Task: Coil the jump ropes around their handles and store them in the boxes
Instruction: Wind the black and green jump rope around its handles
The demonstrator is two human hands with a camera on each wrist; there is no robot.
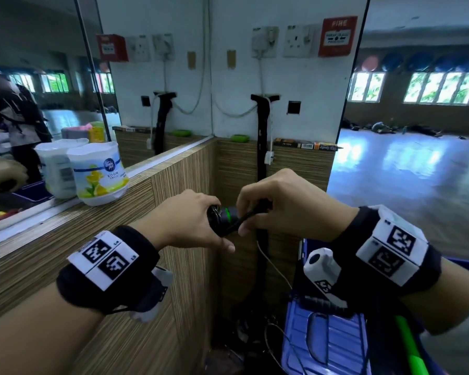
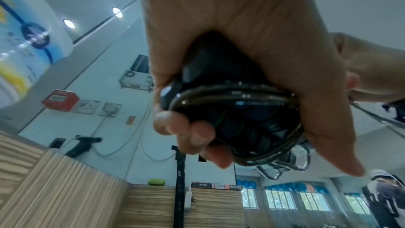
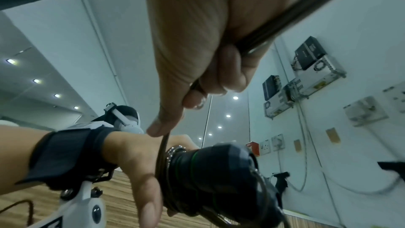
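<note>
Head view: the left hand is wrapped round the black jump-rope handles, held level in front of the chest above the corner of the wood-grain surface. The right hand pinches the free rope between thumb and curled fingers, laying it against the handles beside the green ring. Left wrist view: several turns of rope already circle the handle ends, trapped under the left fingers (a few loops bulge loose at the lower edge). Right wrist view: the rope runs taut from the right hand down onto the wound bundle, and a further length passes up and out of frame, so some rope is judged to remain unwound; how much cannot be told. Coiling of this rope appears well advanced but unfinished. Storage has not begun for it: a blue box lies below the hands at lower right, with a green handle beside it, whose state is unclear.
</note>
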